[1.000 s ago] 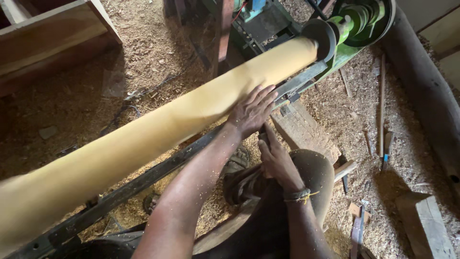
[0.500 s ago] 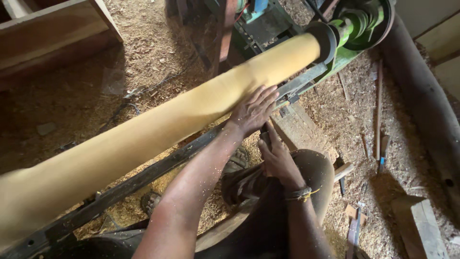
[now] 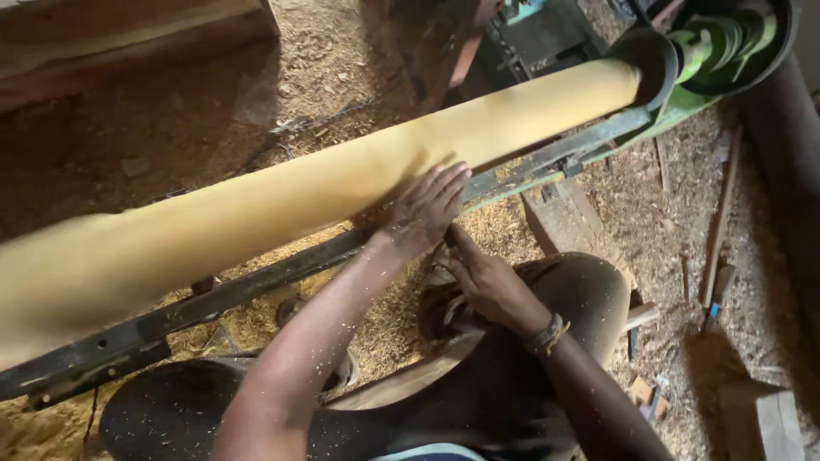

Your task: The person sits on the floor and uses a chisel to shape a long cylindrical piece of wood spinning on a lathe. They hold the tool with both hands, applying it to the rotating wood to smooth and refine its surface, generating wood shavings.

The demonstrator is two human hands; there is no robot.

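Observation:
A long pale yellow wooden cylinder [image 3: 282, 201] lies across the view, mounted on a lathe between a dark round headstock plate [image 3: 653, 55] and the blurred left end. My left hand [image 3: 423, 209] rests flat on the cylinder's near side with its fingers spread. Just below it, my right hand [image 3: 489, 286], with a band on the wrist, is closed around a thin dark tool [image 3: 450, 236] whose tip points up toward the cylinder. My knees [image 3: 589, 294] are under both arms.
The dark metal lathe bed [image 3: 222, 299] runs under the cylinder. Green pulleys [image 3: 726, 43] sit at the top right. Sawdust covers the ground, with wood sticks [image 3: 722, 213], a block [image 3: 781, 423] and a wooden plank [image 3: 128, 34] at the top left.
Both hands have slid left along the cylinder, away from the headstock, keeping the same pose. The view has shifted slightly.

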